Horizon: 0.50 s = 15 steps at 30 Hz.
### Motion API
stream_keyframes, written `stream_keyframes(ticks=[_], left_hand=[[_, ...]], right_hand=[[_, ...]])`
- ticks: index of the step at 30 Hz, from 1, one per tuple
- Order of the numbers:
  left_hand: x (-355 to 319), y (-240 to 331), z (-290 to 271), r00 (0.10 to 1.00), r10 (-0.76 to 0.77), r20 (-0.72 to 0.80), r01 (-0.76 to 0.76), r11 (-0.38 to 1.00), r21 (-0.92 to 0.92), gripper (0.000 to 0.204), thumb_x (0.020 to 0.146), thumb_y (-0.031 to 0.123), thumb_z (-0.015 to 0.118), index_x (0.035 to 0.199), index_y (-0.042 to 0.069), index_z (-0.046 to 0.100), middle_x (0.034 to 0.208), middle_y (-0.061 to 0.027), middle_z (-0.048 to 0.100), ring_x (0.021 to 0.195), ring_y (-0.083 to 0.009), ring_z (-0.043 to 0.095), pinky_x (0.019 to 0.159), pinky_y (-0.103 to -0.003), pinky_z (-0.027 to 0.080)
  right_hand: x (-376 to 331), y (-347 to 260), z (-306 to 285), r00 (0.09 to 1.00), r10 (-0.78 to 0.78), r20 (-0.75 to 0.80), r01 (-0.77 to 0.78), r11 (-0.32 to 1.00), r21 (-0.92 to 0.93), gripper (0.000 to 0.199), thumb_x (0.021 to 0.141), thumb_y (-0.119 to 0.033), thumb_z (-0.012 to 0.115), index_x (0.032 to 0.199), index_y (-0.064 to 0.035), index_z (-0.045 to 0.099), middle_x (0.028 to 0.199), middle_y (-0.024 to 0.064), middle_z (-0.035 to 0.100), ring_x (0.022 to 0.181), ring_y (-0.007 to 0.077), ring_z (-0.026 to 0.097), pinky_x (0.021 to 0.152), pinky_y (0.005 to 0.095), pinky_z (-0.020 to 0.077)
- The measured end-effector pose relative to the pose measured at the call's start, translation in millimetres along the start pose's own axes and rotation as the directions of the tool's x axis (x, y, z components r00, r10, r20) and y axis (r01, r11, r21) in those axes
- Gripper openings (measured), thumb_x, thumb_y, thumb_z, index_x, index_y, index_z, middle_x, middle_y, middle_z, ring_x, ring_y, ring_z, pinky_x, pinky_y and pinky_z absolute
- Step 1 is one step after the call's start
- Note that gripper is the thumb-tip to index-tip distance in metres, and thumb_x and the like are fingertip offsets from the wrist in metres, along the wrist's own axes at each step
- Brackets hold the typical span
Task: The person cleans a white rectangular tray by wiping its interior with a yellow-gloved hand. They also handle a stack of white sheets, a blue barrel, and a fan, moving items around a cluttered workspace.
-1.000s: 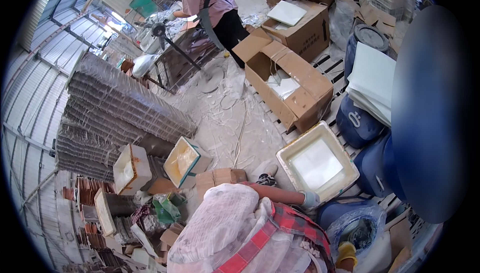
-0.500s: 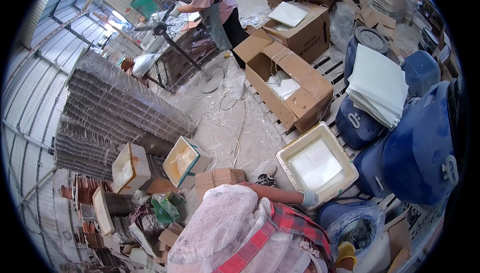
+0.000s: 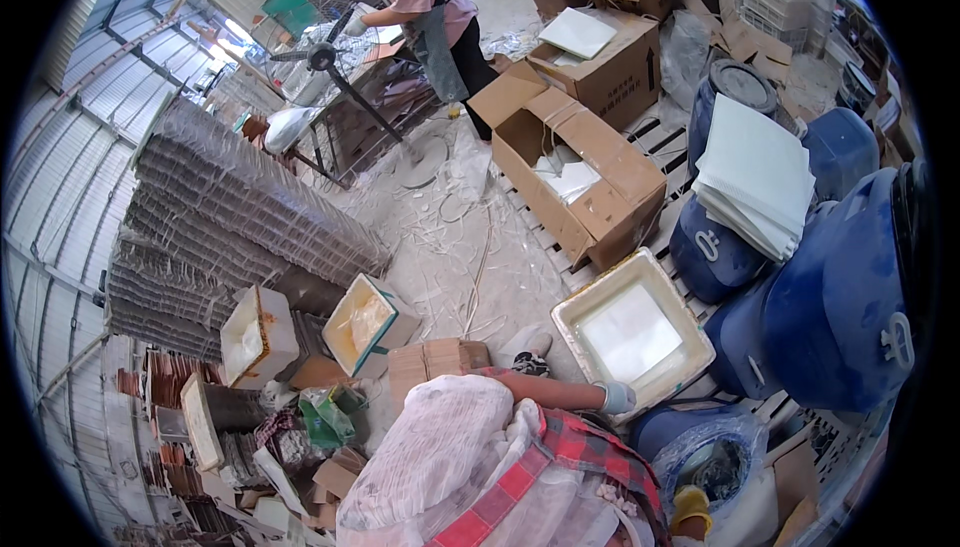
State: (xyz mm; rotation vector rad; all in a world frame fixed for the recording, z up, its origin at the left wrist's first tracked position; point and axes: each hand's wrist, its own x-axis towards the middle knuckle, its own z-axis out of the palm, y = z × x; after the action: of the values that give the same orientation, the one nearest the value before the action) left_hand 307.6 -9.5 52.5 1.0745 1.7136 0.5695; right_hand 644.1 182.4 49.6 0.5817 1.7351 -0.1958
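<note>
My left hand, in a pale glove, rests at the near corner of a white foam box and touches its rim. Its fingers are too small to make out. A white sheet-like layer lies inside the box. Low in the view, my right hand, in a yellowish glove, is beside the mouth of a blue drum lined with clear plastic film. Its fingers are hidden, so I cannot see whether it holds anything. Dark, wet-looking contents show within the liner.
Blue drums stand at right, one bearing stacked white sheets. Open cartons sit on a slatted pallet. Two more foam boxes and tall grey stacks are left. Beyond a fan, a person works at a table.
The view has shifted very slightly. Both my hands stay where they were. The person at the far table has moved slightly to the right.
</note>
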Motion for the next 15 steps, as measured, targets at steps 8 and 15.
stream_keyframes(ticks=[8, 15], left_hand=[[3.0, -9.7, 4.6, 0.999, -0.039, 0.018, 0.040, 0.996, -0.080, 0.021, 0.076, 0.022, 0.053, 0.083, 0.005, 0.063, 0.081, -0.0138, 0.063, 0.075, -0.0262, 0.060, 0.069, -0.034, 0.047], [-9.7, 3.5, -8.3, 0.996, -0.003, -0.093, -0.005, 0.996, -0.085, 0.021, 0.075, 0.023, 0.050, 0.076, 0.007, 0.063, 0.073, -0.0115, 0.063, 0.067, -0.0249, 0.059, 0.066, -0.035, 0.047]], right_hand=[[13.0, 1.3, 3.7, 0.999, -0.005, 0.052, 0.008, 0.998, -0.063, 0.034, 0.088, -0.034, 0.046, 0.114, -0.0186, 0.061, 0.125, 0.0051, 0.053, 0.117, 0.0236, 0.048, 0.091, 0.0413, 0.0431], [44.2, 11.8, 42.7, 0.981, 0.030, -0.190, -0.042, 0.997, -0.057, 0.032, 0.083, -0.027, 0.049, 0.106, -0.0134, 0.064, 0.116, 0.0092, 0.058, 0.110, 0.0257, 0.054, 0.088, 0.0394, 0.0454]])
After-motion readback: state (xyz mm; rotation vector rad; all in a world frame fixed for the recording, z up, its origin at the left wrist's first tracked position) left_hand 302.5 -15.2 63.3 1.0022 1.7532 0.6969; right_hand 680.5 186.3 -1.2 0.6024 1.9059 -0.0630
